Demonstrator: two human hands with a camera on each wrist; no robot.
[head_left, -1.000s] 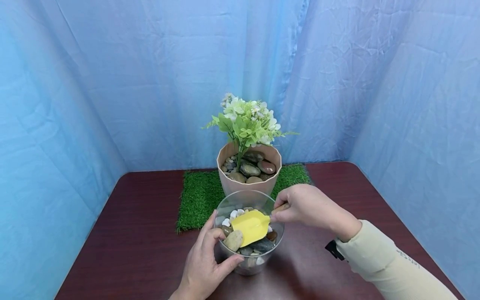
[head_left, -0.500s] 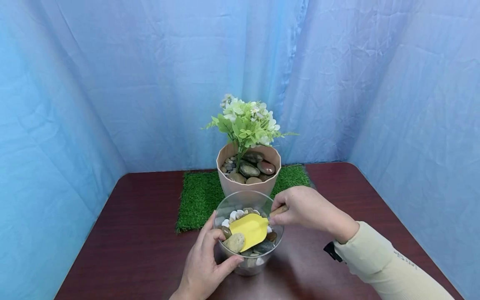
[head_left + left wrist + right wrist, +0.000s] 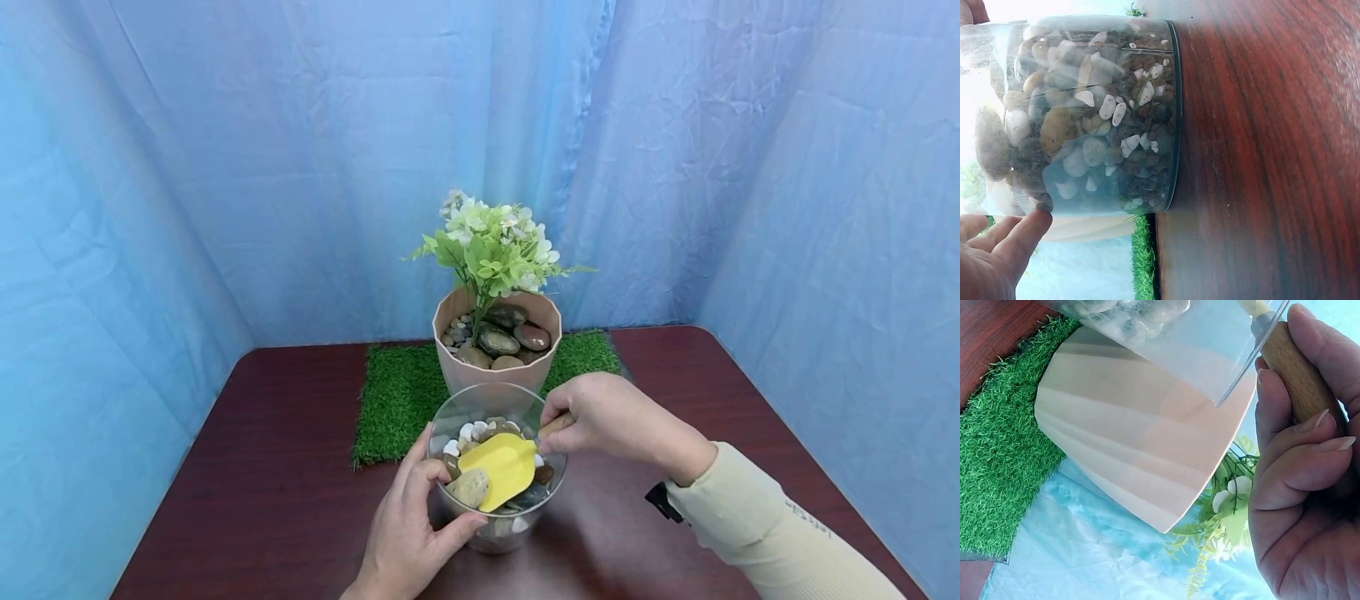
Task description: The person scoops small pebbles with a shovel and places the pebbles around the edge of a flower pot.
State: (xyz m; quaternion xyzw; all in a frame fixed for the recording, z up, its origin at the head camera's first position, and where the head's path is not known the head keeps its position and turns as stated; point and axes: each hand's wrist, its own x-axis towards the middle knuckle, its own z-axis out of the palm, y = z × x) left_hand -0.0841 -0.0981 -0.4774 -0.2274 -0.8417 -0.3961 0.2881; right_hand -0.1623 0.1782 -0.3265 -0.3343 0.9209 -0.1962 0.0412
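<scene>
A clear container (image 3: 517,521) filled with stones stands near the front of the table. My left hand (image 3: 408,517) grips its left side, thumb in front and fingers around the wall. My right hand (image 3: 611,421) holds a small trowel by its wooden handle (image 3: 1300,375), fingers curled round it. The trowel's yellow blade (image 3: 506,467) lies inside the container over the stones. A large pale stone (image 3: 470,488) sits against the blade's left edge, close to my left fingers. White pebbles (image 3: 1107,106) and brown stones (image 3: 1059,131) show through the wall.
Right behind the container, a pinkish pot (image 3: 491,379) holds stones and a plant with white flowers (image 3: 498,246). The pot stands on a green grass mat (image 3: 397,408). Blue curtains (image 3: 360,167) enclose the dark red table (image 3: 270,467).
The yellow blade has shifted slightly down and toward me inside the container, its tilt changing a little. My right hand has moved slightly left. My left hand keeps its place.
</scene>
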